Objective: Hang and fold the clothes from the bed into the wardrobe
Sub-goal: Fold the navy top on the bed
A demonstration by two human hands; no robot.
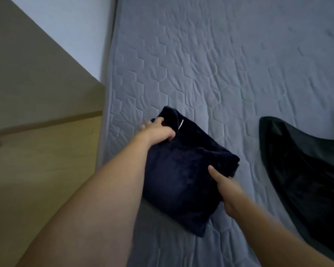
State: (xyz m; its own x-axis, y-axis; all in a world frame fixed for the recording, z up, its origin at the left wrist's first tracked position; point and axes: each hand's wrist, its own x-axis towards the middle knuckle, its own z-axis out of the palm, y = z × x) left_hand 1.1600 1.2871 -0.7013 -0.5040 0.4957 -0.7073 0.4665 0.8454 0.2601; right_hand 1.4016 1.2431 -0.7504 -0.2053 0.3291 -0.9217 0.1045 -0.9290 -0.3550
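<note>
No readable text (nothing legible) anywhere here.

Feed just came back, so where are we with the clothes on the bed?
Done: the navy garment already looks folded into a compact square. In hand: the left hand grips its far corner and the right hand holds its near edge, over the mattress. Left: shelving it, plus the dark garment lying unfolded at the right. The wardrobe interior isn't in view.
</note>
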